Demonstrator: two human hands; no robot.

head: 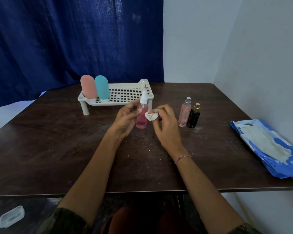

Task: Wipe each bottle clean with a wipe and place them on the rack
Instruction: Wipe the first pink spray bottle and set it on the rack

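left hand (127,119) curls round the spray bottle (142,121): upright, pink liquid, white cap. i cannot tell if its base rests on the surface (57,141). right hand (166,125) pinches a balled wipe (151,116) in its fingertips, pressed to the bottle's right side. beyond my left hand stands the rack (125,97), with a pink tube (88,88) and a teal tube (101,87) upright at its left end, touching. just right of my right hand, a perfume bottle (184,114) and a black bottle (193,118) stand side by side. further right lies the blue pack (267,147), open.
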